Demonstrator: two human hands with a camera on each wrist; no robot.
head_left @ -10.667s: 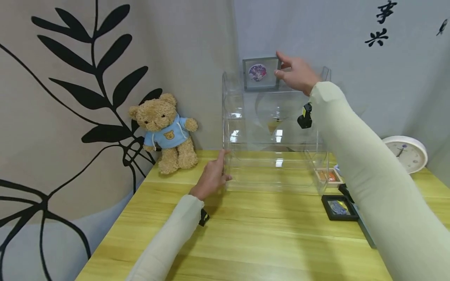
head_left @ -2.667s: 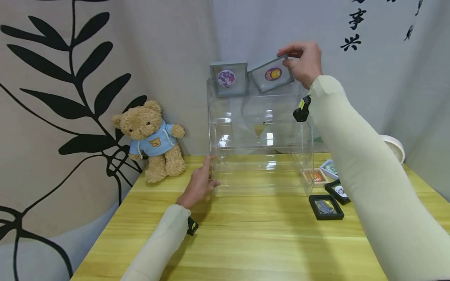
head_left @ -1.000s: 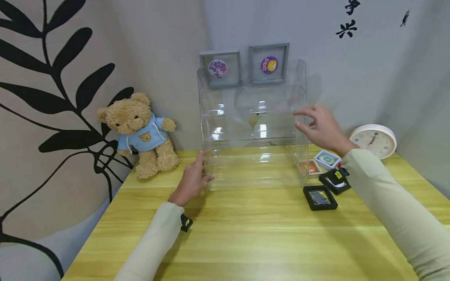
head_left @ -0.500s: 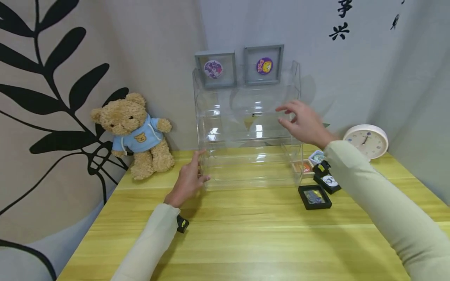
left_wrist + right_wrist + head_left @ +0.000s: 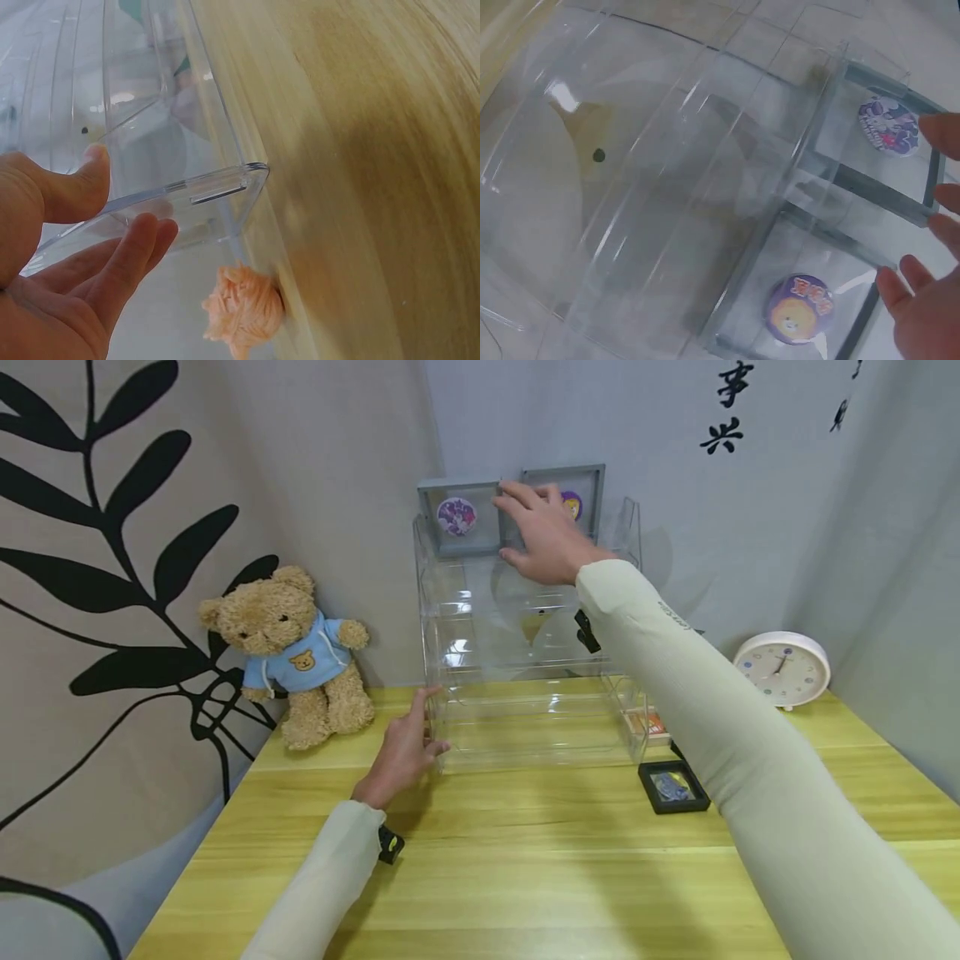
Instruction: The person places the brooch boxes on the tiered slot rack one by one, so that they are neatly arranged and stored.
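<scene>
A clear tiered acrylic rack (image 5: 540,710) stands on the wooden table. My left hand (image 5: 401,752) holds the rack's left side panel; in the left wrist view the thumb and fingers (image 5: 139,244) lie on opposite faces of it. Two grey display frames stand on the top tier: the left frame (image 5: 480,539) has a purple round badge, the right frame (image 5: 592,485) a purple and yellow one. My right hand (image 5: 551,539) reaches across the right frame, fingers spread and extended, at the left frame's right edge. It partly hides the right frame.
A black frame (image 5: 673,787) lies on the table right of the rack, near an orange card frame (image 5: 648,727); the right sleeve covers things beside them. A teddy bear (image 5: 300,656) sits at left, a white clock (image 5: 782,668) at right.
The right hand put the second frame upright beside the first and let go. It dropped beside the rack, then rose leftward to the frames. The left hand stays on the side panel.
</scene>
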